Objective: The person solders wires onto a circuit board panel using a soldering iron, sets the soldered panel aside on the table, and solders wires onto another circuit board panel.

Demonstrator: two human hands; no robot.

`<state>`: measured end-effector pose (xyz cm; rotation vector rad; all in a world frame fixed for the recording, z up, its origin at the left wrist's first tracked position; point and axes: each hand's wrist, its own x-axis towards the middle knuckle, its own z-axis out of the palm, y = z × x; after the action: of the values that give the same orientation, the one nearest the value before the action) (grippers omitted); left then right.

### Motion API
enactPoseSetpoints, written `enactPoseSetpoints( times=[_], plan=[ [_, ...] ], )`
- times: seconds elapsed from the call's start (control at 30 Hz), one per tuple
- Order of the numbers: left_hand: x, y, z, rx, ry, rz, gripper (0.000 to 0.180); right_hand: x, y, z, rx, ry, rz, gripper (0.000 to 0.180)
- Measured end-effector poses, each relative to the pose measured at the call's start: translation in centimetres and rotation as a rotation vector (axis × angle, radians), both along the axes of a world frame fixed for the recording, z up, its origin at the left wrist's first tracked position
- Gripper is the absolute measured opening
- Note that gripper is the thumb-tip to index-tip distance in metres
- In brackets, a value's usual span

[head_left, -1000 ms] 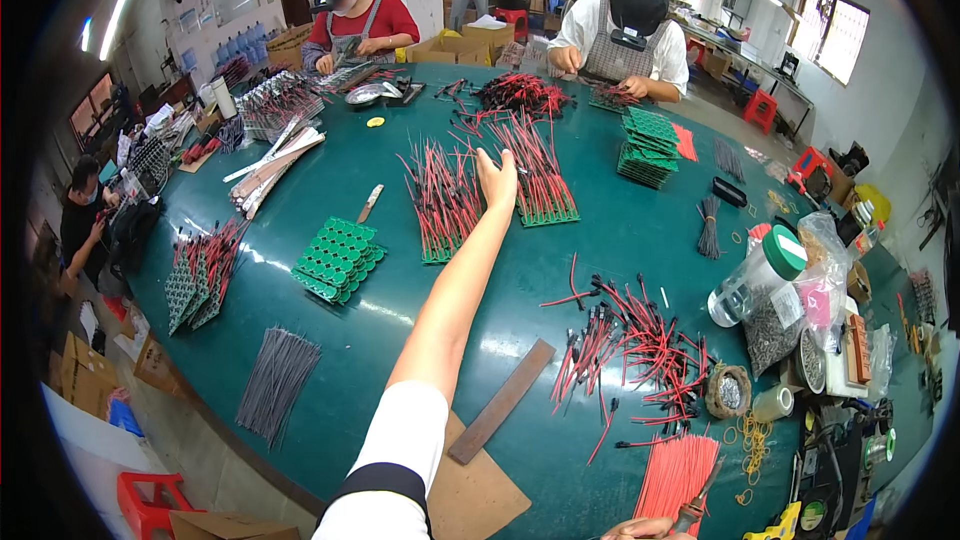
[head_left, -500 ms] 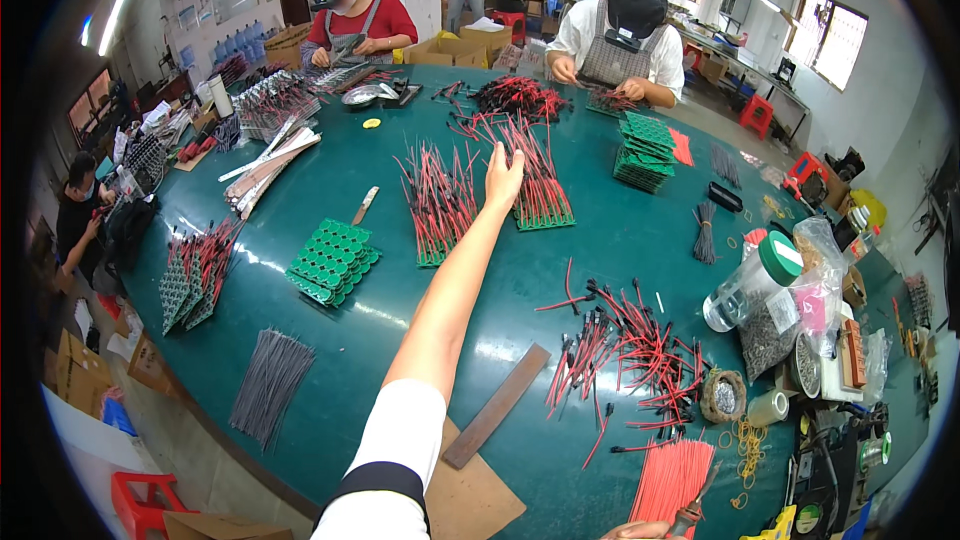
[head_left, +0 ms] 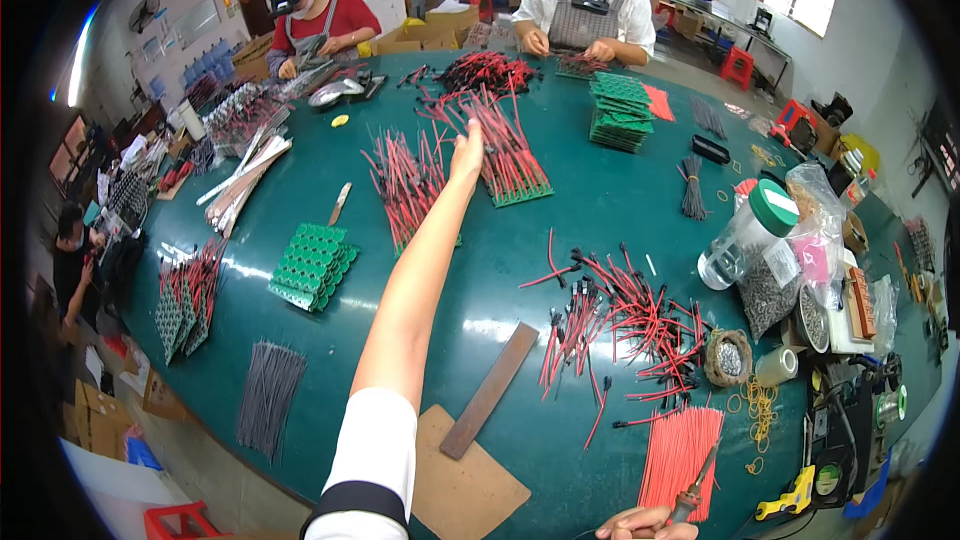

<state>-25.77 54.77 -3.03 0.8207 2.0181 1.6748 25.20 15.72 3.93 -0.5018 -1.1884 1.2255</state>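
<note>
Left hand (head_left: 467,152) is stretched far out over the green table (head_left: 600,210), fingers closed on the top ends of the red wires (head_left: 505,145) standing in a green board (head_left: 520,192). That board sits mid-table, far side, just right of a second bundle of red wires (head_left: 408,185).

Right hand (head_left: 645,523) is seen only at the lower edge, fingers clenched around a small tool (head_left: 692,493) whose tip lies on a flat sheet of orange wires (head_left: 680,455).

Loose red-and-black wires (head_left: 625,315) are scattered between the two hands. A brown strip (head_left: 490,390) is laid partly on a cardboard piece (head_left: 465,480) near the left arm. A stack of green boards (head_left: 312,265) lies left of the arm; a clear jar with green lid (head_left: 745,235) stands at the right. Two other people are seated at the far edge.
</note>
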Motion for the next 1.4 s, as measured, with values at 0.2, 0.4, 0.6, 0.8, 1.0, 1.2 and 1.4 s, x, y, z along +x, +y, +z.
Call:
enactPoseSetpoints(
  times=[0.2, 0.4, 0.6, 0.8, 1.0, 1.2, 1.4],
  plan=[
    [0.1, -1.5, -0.8, 0.134, -0.199, -0.186, 0.101, 0.5, 0.0, 0.1, 0.021, 0.047, 0.048, 0.028],
    [1.0, -2.3, -0.4, 0.185, -0.277, -0.269, 0.098, 1.0, -0.2, -0.1, 0.016, 0.003, 0.027, 0.025],
    [1.2, -2.3, -0.3, 0.19, -0.304, -0.287, 0.095, 1.1, 0.6, -0.5, 0.125, -0.022, 0.036, 0.026],
    [3.0, -3.5, 1.6, 0.107, -0.291, -0.226, 0.093, 0.4, 0.4, -0.4, 0.164, 0.068, 0.067, 0.031],
    [12.2, -13.6, 4.1, 0.06, 0.221, -0.151, 0.072, 1.6, -1.6, 0.6, 0.097, -0.148, -0.021, 0.046],
    [15.9, -28.5, 1.2, -0.152, 0.648, 0.104, 0.066, 2.6, -2.7, 0.4, 0.101, -0.139, -0.025, 0.044],
    [12.9, -25.3, 0.1, -0.478, 0.636, 0.499, 0.09, 4.3, -4.6, 1.0, 0.118, -0.158, 0.051, 0.043]
  ],
)
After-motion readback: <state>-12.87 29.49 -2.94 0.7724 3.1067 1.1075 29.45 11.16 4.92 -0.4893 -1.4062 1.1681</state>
